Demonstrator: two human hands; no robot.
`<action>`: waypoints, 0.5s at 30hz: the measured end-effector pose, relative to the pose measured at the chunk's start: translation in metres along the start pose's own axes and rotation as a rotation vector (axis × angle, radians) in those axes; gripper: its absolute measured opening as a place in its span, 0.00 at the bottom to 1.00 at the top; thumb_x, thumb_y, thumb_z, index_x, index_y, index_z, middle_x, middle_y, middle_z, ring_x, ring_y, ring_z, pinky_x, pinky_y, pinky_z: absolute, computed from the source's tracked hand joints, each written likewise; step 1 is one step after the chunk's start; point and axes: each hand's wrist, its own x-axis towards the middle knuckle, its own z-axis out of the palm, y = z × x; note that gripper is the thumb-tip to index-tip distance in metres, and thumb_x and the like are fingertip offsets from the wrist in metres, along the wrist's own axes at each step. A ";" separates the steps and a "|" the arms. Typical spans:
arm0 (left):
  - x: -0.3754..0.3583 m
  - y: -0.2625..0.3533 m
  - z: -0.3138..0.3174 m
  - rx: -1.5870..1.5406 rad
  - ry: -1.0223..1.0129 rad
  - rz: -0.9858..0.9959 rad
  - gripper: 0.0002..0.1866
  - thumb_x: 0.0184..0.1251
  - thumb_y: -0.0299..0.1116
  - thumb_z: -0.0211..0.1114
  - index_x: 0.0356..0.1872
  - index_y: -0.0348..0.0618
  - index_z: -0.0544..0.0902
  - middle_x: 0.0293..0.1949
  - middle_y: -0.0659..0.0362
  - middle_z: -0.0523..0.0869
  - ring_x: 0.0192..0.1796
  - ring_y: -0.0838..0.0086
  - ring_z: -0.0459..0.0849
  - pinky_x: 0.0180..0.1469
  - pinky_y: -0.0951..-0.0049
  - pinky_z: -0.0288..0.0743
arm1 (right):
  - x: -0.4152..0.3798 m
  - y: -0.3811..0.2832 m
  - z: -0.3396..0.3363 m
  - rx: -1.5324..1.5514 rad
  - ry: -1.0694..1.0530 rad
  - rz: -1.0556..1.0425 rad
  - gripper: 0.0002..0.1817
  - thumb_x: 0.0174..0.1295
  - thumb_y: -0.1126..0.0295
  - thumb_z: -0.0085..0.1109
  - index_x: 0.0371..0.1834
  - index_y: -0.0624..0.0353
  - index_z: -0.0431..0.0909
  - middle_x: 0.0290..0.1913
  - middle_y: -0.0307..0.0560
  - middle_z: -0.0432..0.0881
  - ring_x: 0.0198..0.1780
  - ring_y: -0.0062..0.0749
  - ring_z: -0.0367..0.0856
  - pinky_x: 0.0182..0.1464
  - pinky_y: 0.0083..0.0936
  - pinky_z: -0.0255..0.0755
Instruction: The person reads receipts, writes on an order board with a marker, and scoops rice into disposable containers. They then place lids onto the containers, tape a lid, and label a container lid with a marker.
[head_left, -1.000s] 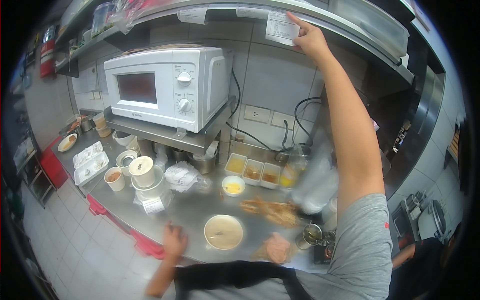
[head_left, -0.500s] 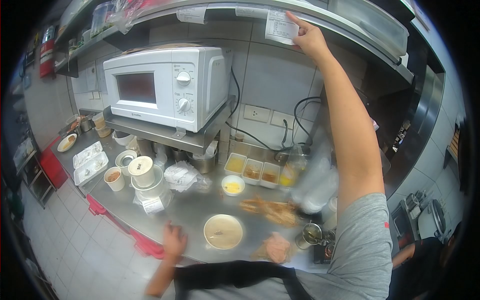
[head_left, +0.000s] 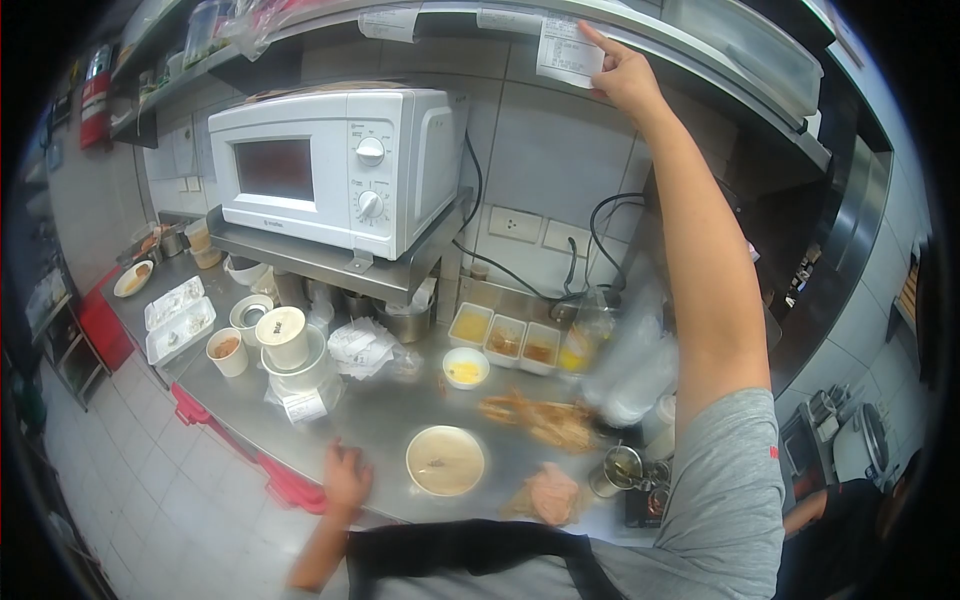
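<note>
My right hand [head_left: 628, 82] is raised to the shelf edge, its index finger stretched out against a printed paper slip [head_left: 568, 52] that hangs there; the other fingers look partly curled. Low on the left, my left hand [head_left: 347, 478] rests at the front edge of the steel counter [head_left: 385, 425], fingers loosely bent and apart, holding nothing. Right of it stands a round container [head_left: 445, 461] with pale contents. Beyond that is a small white bowl [head_left: 466, 369] with yellow contents.
A white microwave [head_left: 335, 170] sits on a raised shelf. Stacked tubs [head_left: 283, 340], an open foam box [head_left: 180, 322], crumpled paper [head_left: 362, 347] and a pink item on plastic [head_left: 552, 493] lie on the counter. Another person's arm [head_left: 806, 512] shows at lower right.
The view has shifted very slightly. Both hands keep nearly the same places, my right hand still at the paper slip and my left hand at the counter edge.
</note>
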 end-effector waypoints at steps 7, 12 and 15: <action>0.001 0.005 -0.003 -0.014 -0.001 -0.002 0.20 0.47 0.33 0.70 0.44 0.43 0.79 0.62 0.42 0.66 0.58 0.47 0.71 0.58 0.56 0.68 | -0.002 -0.002 0.000 0.025 -0.010 0.027 0.45 0.41 0.88 0.50 0.63 0.28 0.70 0.25 0.29 0.55 0.24 0.15 0.60 0.39 0.18 0.80; 0.000 0.003 -0.003 -0.018 0.013 0.010 0.19 0.47 0.34 0.70 0.43 0.44 0.79 0.61 0.42 0.66 0.57 0.47 0.72 0.58 0.56 0.69 | -0.008 -0.011 0.002 0.005 0.006 0.049 0.44 0.41 0.87 0.50 0.63 0.29 0.70 0.25 0.29 0.55 0.24 0.14 0.60 0.41 0.18 0.81; 0.000 0.002 -0.002 -0.019 0.010 0.009 0.19 0.47 0.34 0.70 0.43 0.44 0.79 0.61 0.42 0.66 0.57 0.47 0.72 0.58 0.56 0.69 | 0.000 -0.001 0.001 -0.091 0.015 0.001 0.44 0.42 0.87 0.50 0.63 0.29 0.70 0.25 0.29 0.54 0.25 0.14 0.60 0.41 0.18 0.81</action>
